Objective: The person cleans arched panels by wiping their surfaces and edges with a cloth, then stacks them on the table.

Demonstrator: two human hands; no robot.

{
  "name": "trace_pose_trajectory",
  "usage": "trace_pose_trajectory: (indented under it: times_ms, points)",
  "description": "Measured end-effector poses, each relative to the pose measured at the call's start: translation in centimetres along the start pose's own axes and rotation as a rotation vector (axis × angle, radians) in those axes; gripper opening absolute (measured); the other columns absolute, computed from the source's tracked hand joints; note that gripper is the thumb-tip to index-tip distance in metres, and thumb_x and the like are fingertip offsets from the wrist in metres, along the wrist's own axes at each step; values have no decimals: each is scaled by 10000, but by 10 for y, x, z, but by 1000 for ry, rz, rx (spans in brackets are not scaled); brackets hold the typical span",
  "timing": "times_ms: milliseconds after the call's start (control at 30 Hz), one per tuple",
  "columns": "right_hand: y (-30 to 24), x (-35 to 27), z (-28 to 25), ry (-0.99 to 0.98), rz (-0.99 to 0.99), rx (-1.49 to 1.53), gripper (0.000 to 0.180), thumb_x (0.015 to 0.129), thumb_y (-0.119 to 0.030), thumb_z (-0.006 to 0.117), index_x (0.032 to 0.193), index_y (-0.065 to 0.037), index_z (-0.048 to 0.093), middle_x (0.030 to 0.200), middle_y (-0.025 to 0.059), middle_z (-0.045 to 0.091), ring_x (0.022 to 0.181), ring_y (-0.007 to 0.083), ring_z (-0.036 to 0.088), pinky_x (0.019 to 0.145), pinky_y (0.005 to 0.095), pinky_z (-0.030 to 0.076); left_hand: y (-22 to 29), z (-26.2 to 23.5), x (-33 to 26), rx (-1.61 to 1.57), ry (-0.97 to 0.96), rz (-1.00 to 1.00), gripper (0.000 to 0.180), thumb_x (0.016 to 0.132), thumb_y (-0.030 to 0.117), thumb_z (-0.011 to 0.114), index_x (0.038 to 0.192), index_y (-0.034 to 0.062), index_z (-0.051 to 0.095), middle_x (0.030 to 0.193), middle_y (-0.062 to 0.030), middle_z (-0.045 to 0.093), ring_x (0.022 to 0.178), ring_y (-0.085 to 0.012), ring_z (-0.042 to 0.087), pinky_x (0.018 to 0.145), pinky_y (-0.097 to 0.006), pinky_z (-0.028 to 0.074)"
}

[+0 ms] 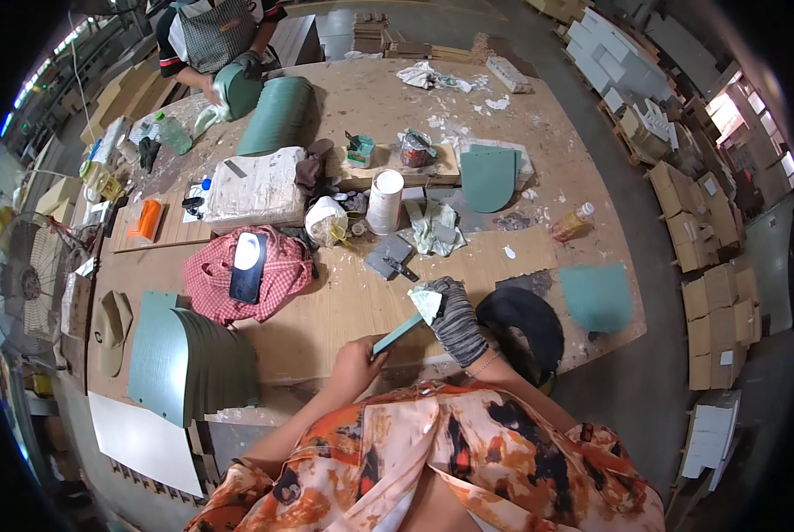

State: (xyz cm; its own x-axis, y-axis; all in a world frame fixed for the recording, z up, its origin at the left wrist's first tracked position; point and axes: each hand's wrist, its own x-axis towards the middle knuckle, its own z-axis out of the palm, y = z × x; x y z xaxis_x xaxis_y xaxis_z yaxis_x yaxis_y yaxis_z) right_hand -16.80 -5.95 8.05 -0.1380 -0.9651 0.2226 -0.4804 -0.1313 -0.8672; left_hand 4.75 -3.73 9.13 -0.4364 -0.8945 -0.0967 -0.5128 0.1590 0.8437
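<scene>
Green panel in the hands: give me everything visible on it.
The green panel is a thin, flat teal-green board, seen nearly edge-on and tilted, above the front edge of the wooden table. The bare left hand grips its lower end; the right hand, in a grey knit glove, presses a pale cloth against its upper end. It matches the stack of green panels to the left. Its surface detail is too small to tell.

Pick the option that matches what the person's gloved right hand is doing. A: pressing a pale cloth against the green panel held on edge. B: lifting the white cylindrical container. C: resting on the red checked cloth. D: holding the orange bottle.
A: the gloved right hand presses a pale cloth onto the upper end of the green panel, which the bare left hand steadies on edge at its lower end.
</scene>
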Motion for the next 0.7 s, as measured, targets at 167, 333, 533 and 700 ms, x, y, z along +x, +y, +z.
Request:
trace_pose_trajectory:
  times_ms: [167, 333, 533, 700]
  points:
    - [-38, 13, -3, -150, -269, -534, 140, 738, -138, 603, 856, -64, 615, 864, 125, 593, 860, 288, 544, 811, 399, 406, 0, 3, 15, -10, -18, 26, 156, 747, 74, 669, 881, -1, 641, 713, -209, 607, 636, -363, 602, 587, -378, 476]
    - [-69, 6, 28, -385, -336, -926, 184, 776, -234, 528, 856, -80, 589, 853, 107, 579, 881, 241, 533, 867, 393, 362, -2, 20, 29, -81, 73, 207, 107, 701, 21, 598, 805, 7, 618, 753, -232, 607, 710, -420, 590, 622, -451, 483]
    - [-40, 11, 7, -369, -398, -633, 211, 771, -213, 524, 910, -79, 608, 912, 115, 586, 924, 282, 521, 929, 423, 337, 3, 24, 46, 128, -95, 90, 118, 694, 14, 582, 807, -19, 601, 724, -247, 598, 677, -413, 594, 608, -449, 485]
    - [-21, 18, 0, -78, -316, -381, 192, 755, -106, 587, 939, -76, 630, 924, 115, 598, 922, 292, 543, 902, 414, 377, 0, 25, 45, 134, -104, 71, 145, 776, 104, 608, 855, -17, 589, 707, -248, 579, 676, -425, 575, 600, -445, 475]
